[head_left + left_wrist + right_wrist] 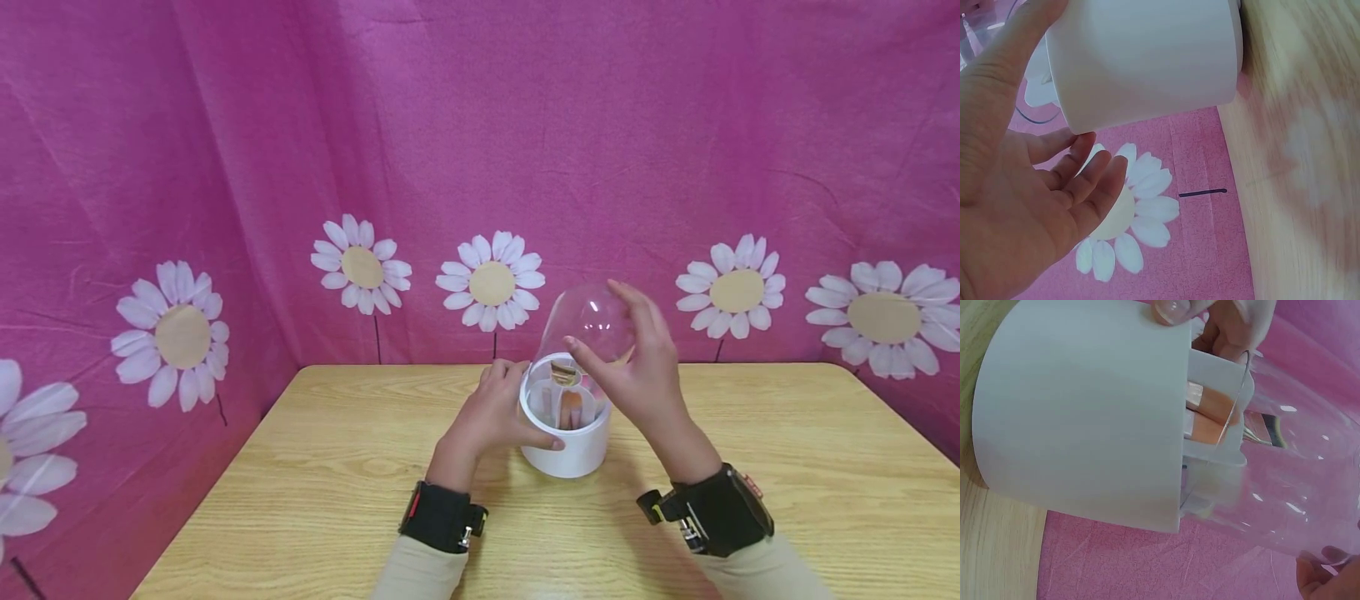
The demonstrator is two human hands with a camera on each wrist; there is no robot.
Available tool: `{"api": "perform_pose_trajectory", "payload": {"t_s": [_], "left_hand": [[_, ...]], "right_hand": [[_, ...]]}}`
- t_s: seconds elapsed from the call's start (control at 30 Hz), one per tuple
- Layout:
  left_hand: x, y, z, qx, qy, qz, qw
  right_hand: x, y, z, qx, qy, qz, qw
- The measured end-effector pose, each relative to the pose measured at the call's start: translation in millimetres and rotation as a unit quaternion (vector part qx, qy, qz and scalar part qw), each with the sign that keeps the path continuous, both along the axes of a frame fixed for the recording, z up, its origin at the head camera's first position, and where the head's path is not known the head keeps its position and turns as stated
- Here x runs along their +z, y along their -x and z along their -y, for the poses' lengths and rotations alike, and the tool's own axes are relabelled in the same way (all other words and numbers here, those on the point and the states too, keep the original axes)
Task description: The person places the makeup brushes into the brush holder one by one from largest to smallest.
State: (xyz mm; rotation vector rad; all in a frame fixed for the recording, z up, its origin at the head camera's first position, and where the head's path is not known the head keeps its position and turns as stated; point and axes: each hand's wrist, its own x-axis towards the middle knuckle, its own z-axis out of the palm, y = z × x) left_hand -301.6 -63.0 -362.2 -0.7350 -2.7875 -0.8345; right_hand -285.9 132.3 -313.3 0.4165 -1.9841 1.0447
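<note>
A white round brush holder point(566, 454) stands upright on the table. My left hand point(491, 412) grips its left side, thumb across the front near the rim and fingers round the back. Over the holder, my right hand point(641, 367) holds a clear dome lid point(592, 312) between thumb and fingers. The lid leans, and in the right wrist view its edge lies across the holder's open top, partly around the dividers. Inside are several brushes point(1213, 406) with orange-brown heads, and one flat brush point(1272, 430) has dark bristles with a pale tip.
The wood-grain table point(360, 467) reaches to a pink cloth backdrop point(480, 125) printed with large white daisies. Black straps with small cameras point(442, 517) sit on both wrists.
</note>
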Motion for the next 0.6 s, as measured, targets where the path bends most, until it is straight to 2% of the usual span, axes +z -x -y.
{"api": "perform_pose_trajectory", "payload": {"t_s": [0.27, 0.6], "left_hand": [[-1.2, 1.8, -3.8, 0.001, 0.016, -0.015, 0.9998], [-1.2, 1.0, -6.9, 0.0, 0.003, -0.001, 1.0]], "right_hand": [[-3.5, 0.3, 3.7, 0.004, -0.02, -0.009, 0.9997], [-6.0, -0.4, 7.6, 0.001, -0.041, -0.003, 0.9991]]}}
